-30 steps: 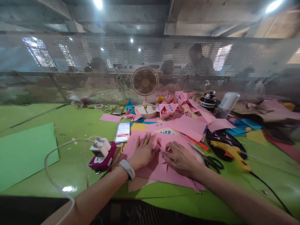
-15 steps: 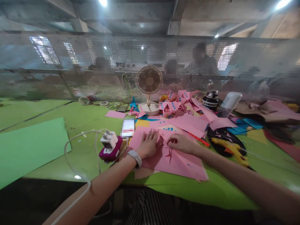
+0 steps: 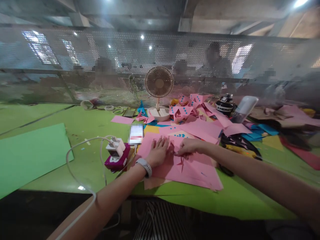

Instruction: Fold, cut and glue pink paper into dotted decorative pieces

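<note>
My left hand [image 3: 158, 154] lies flat with fingers spread on a pink paper sheet [image 3: 197, 176], which rests on other paper. Just right of it, my right hand [image 3: 190, 146] is closed, a fingertip pressed down against the sheet beside the left thumb. Whether anything small sits in those fingers is hidden. Below the right hand, a pointed star-like cut or fold [image 3: 182, 163] shows in the pink sheet. Small blue dots [image 3: 181, 135] lie on paper just beyond both hands.
A phone [image 3: 136, 134] and a purple power block [image 3: 116, 162] with a white charger and cable stand left. Behind are a fan [image 3: 159, 81] and heaped pink paper cut-outs [image 3: 182, 111]. A yellow glue gun [image 3: 240, 150] lies right, partly behind my right forearm.
My right hand has shifted slightly left, from a pinch to a fingertip pressing down on the paper. Its forearm now covers more of the glue gun. My left hand stays put.
</note>
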Demonstrator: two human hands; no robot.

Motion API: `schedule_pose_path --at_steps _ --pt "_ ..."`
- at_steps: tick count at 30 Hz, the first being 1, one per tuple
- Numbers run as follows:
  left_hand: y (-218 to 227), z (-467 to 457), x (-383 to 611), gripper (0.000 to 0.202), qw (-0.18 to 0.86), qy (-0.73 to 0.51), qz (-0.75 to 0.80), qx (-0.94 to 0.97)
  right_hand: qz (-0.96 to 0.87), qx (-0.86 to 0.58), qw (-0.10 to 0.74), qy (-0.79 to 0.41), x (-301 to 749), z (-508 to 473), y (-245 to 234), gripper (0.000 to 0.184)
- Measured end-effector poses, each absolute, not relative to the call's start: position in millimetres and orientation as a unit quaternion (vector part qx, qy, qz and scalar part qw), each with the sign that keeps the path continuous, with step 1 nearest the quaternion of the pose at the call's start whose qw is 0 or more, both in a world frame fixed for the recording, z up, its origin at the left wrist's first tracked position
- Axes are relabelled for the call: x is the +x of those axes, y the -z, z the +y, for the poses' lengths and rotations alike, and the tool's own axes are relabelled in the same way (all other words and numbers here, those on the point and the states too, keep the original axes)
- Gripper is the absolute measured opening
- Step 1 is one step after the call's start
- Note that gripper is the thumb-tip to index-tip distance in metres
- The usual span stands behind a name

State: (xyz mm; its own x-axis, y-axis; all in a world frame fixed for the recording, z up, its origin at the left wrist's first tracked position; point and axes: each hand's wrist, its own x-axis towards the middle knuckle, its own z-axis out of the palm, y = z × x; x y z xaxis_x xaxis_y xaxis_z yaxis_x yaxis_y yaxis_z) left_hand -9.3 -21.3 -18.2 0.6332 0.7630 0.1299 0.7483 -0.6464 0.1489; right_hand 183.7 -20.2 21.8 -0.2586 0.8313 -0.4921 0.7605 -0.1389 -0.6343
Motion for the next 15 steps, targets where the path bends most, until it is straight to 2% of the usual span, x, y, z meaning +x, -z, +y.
schedule_pose_path --at_steps 10,15 --pt "15.5 -19.7 -7.6 0.058 0.052 -0.076 0.43 0.898 -0.649 -0.571 0.044 -0.502 194.8 -27.2 -22.3 0.027" --pt "13.2 -18.2 -7.0 0.061 0.061 -0.063 0.43 0.898 -0.617 -0.583 0.074 -0.523 193.9 -30.8 -19.2 0.022"
